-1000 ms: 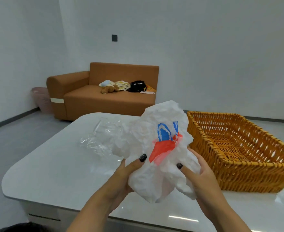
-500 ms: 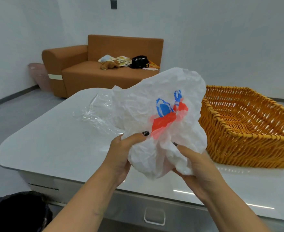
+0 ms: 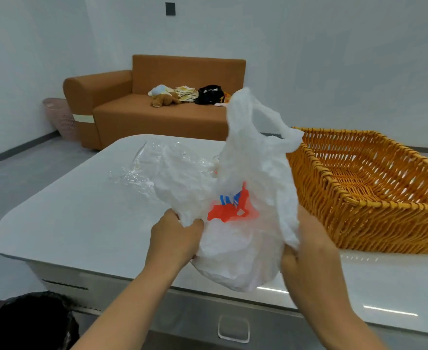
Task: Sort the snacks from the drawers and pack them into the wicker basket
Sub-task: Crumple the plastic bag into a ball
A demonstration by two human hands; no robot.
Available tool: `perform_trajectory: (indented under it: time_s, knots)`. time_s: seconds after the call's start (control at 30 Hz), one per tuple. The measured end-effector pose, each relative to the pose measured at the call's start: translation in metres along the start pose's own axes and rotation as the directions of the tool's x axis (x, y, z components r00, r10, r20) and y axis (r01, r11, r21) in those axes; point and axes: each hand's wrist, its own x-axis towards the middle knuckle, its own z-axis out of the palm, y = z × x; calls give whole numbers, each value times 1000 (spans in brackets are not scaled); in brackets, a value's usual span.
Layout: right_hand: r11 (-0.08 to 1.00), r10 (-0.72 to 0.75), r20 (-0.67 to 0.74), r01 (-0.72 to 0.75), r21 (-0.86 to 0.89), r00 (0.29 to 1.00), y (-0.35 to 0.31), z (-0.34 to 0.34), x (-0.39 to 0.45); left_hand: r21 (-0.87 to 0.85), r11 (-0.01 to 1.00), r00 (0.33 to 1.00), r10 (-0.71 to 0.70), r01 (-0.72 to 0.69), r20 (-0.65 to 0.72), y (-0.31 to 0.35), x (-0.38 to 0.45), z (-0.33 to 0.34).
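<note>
A crumpled white plastic bag (image 3: pixel 248 173) with a red and blue print hangs over the table's front edge. My left hand (image 3: pixel 173 236) grips its left side with curled fingers. My right hand (image 3: pixel 309 248) grips its right side, and the bag stretches between them with one handle loop sticking up. The wicker basket (image 3: pixel 354 213) stands on the table just right of the bag, and its visible inside holds nothing. What the bag contains is hidden.
A clear plastic bag (image 3: pixel 142 170) lies on the white table (image 3: pixel 69 218) behind the white one. A drawer handle (image 3: pixel 233 329) shows below the table edge. A black bin (image 3: pixel 28 322) stands at lower left. An orange sofa (image 3: pixel 157 117) is behind.
Both hands turned their backs towards me and pulled the bag apart and lower. A handle loop now stands up. The view tilted down, showing more of the drawer front and bin.
</note>
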Motion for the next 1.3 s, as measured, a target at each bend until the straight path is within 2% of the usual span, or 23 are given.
perform_trajectory:
  time_s: [0.07,0.17,0.27,0.37,0.43,0.47,0.53,0.63,0.73,0.87,1.0,1.07,1.2,1.3]
  knots:
    - [982,-59,27,63,-180,998,-3,13,-8,-48,998,999,-32,34,38,4,-4,4]
    - [932,-100,91,125,-341,991,-10,26,-15,-269,955,980,-73,122,185,15,-13,6]
    - [907,-140,115,174,-384,984,-17,32,-17,-385,906,931,-27,177,364,20,-18,6]
    - [892,-171,189,233,-388,967,-19,33,-17,-424,886,820,98,186,564,18,-17,2]
    - [914,-193,218,256,-314,957,-19,34,-14,-430,891,754,183,143,631,18,-21,1]
    - [919,-190,240,259,-297,952,-18,34,-14,-432,895,756,203,115,623,19,-22,2]
    - [901,-200,301,296,-317,932,-18,37,-15,-442,893,822,190,82,537,21,-23,5]
    - [860,-272,349,389,-330,897,-15,43,-24,-478,867,935,42,142,353,17,-14,5]
    - [835,-391,375,495,-239,840,-15,38,-28,-515,836,952,-30,191,304,14,-2,-6]
    - [792,-544,294,597,-131,786,-6,16,-15,-566,797,945,-18,210,326,16,3,-23]
    - [766,-578,228,618,-179,783,9,2,4,-603,745,904,-3,287,427,14,1,-32]
    - [723,-620,249,665,-186,744,11,5,5,-574,752,879,-15,324,476,11,0,-31]
    - [626,-671,378,760,-174,638,5,19,-7,-544,729,828,-54,414,558,8,2,-30]
    - [614,-694,351,771,-169,629,3,24,-10,-554,668,764,-36,498,644,8,4,-31]
